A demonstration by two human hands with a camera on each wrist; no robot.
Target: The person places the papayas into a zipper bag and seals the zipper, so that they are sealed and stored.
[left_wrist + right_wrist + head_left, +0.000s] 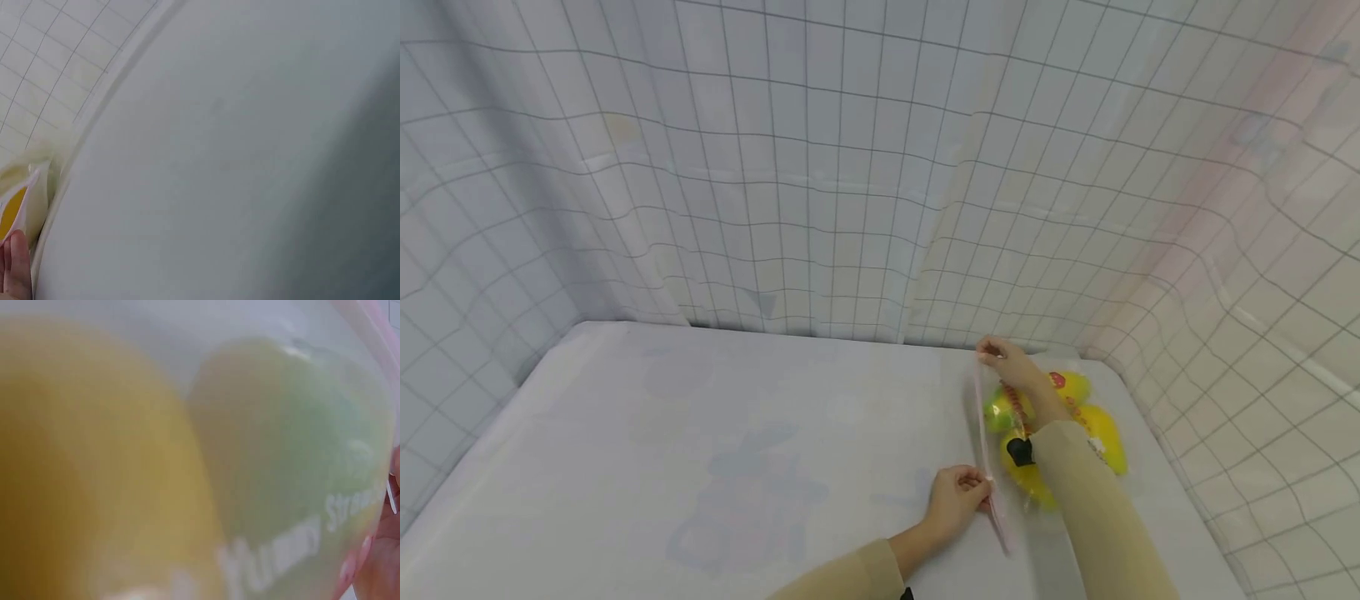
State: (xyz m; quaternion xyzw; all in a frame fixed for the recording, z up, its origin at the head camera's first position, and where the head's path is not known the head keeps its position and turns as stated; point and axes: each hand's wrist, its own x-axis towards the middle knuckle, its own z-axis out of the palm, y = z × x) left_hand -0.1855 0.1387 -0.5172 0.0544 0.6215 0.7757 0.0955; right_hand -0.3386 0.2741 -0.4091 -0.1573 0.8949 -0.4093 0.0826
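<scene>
A clear plastic bag (1138, 479) with a pink strip (980, 412) along its opening lies at the table's right side. Yellow pieces (1105, 437) and a green rounded piece (997, 412), which look like toy fruit, sit inside it. My left hand (953, 502) pinches the pink strip near its lower part. At the strip's far end, my right hand (1015, 367) pinches the bag's edge, the forearm crossing over the bag. The right wrist view shows a blurred yellow piece (106, 456), the green piece (269, 444) and printed lettering through the plastic. Part of the left hand (17, 265) shows in its wrist view.
The white table (760, 417) extends to the left, with faint printed patterns. Grid-patterned curtains (820, 192) hang behind the table and along both sides. The table's back edge runs close to the right hand.
</scene>
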